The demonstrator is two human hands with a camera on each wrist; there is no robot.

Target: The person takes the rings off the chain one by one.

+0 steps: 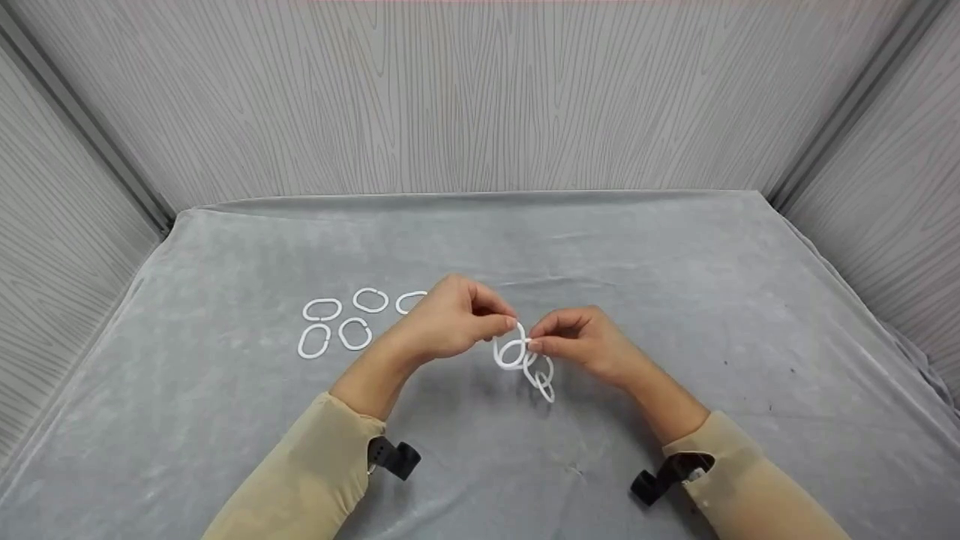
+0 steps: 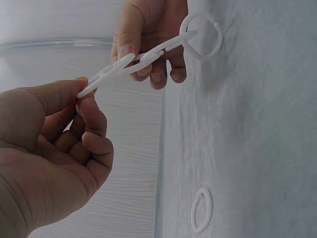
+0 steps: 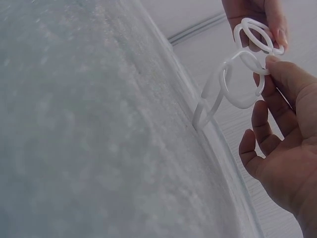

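Note:
Above the cloth, my left hand (image 1: 454, 319) pinches a white oval plastic link (image 1: 520, 334) between thumb and forefinger. Close beside it on the right, my right hand (image 1: 589, 343) pinches another white link (image 3: 262, 69), which belongs to a short chain. Further links (image 1: 546, 386) of that chain dangle below the right fingertips. In the right wrist view the left hand's link (image 3: 257, 35) overlaps the chain's upper end; whether they are joined I cannot tell. The left wrist view shows the links nearly edge-on, with a round-looking link (image 2: 202, 37) at the far end.
Several loose white links (image 1: 322, 309) lie on the grey cloth (image 1: 225, 420) left of my hands, one partly hidden by the left hand. Small gaps show in some of them. Wood-grain panels (image 1: 465, 97) stand behind and at both sides of the covered table.

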